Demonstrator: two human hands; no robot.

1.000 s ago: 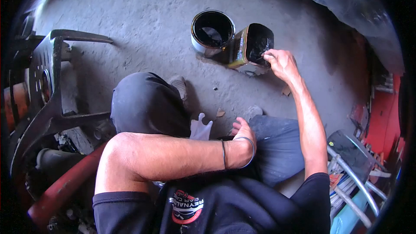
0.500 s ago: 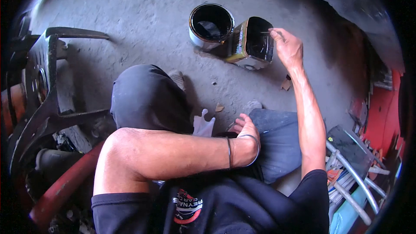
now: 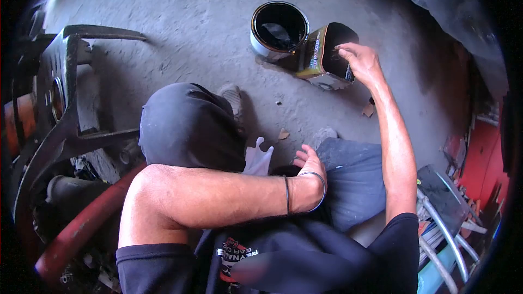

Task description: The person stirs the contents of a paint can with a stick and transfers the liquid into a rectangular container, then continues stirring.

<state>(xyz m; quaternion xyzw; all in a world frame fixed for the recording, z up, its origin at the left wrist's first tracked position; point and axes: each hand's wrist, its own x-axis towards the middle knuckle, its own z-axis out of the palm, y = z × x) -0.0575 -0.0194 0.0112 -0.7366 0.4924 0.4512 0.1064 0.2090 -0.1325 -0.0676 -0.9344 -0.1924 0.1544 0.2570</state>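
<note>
My right hand (image 3: pixel 360 64) is pinched over the mouth of an open rectangular can (image 3: pixel 315 61) with a printed label. Whatever the fingertips grip is too small to make out. Touching that can, or nearly so, stands a round metal tin (image 3: pixel 262 45) with a dark, glossy inside and stained rim. My left hand (image 3: pixel 311 167) hangs between my knees, fingers apart and holding nothing. Dark bands circle its wrist. Below and left of it, a white scrap (image 3: pixel 258 159) shows between my legs.
A black chair-like frame (image 3: pixel 70 92) and a red tube (image 3: pixel 90 218) lie on the left. On the right are metal tubes (image 3: pixel 444 228) and a red panel (image 3: pixel 482 152). Small brown scraps (image 3: pixel 368 110) dot the grey floor (image 3: pixel 196 27). Plastic sheeting (image 3: pixel 441 11) hangs at upper right.
The view has shifted slightly, so the tins appear further right. My right fingertips are still pinched over the rectangular can; the thin light line at them no longer shows. My left hand keeps its pose.
</note>
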